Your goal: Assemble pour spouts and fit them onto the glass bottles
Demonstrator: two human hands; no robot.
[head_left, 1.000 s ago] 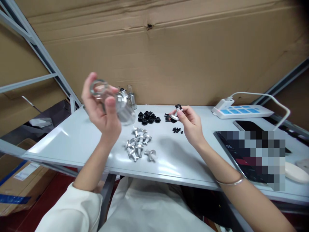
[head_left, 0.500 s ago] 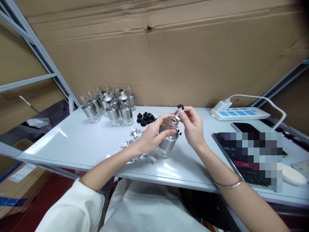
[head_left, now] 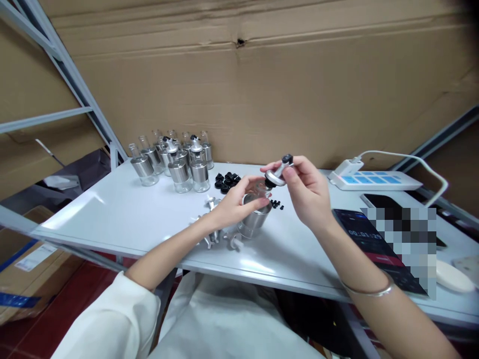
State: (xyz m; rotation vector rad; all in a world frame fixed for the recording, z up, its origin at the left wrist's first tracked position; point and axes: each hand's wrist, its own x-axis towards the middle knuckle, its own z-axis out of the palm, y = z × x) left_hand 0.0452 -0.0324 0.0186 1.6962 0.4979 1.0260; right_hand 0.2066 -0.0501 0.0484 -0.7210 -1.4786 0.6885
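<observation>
My left hand [head_left: 239, 202] is wrapped round the neck and shoulder of a glass bottle [head_left: 254, 222] with a metal sleeve, which leans on the table. Between the fingers of my right hand [head_left: 305, 192] is a silver pourer spout [head_left: 277, 177] with a black tip and a black stopper underneath. The stopper end is tilted down at the bottle's mouth; whether it has entered the neck I cannot tell. Several silver spouts [head_left: 213, 224] lie beside my left wrist. Black stoppers [head_left: 225, 182] are heaped behind my left hand, and tiny black caps [head_left: 276, 204] lie right of the bottle.
Several metal-sleeved bottles [head_left: 179, 174] stand at the back left, two with spouts fitted. A white power strip [head_left: 377, 180] with a plugged-in charger and cable lies at the back right. In front of it are a phone [head_left: 374, 202] and a tablet-like screen [head_left: 364, 234]. Cardboard [head_left: 239, 99] walls the back.
My right hand has brought the spout into fuller view, its stopper end now at the bottle's mouth. The bottle in my left hand tilts more. The camera view has shifted slightly.
</observation>
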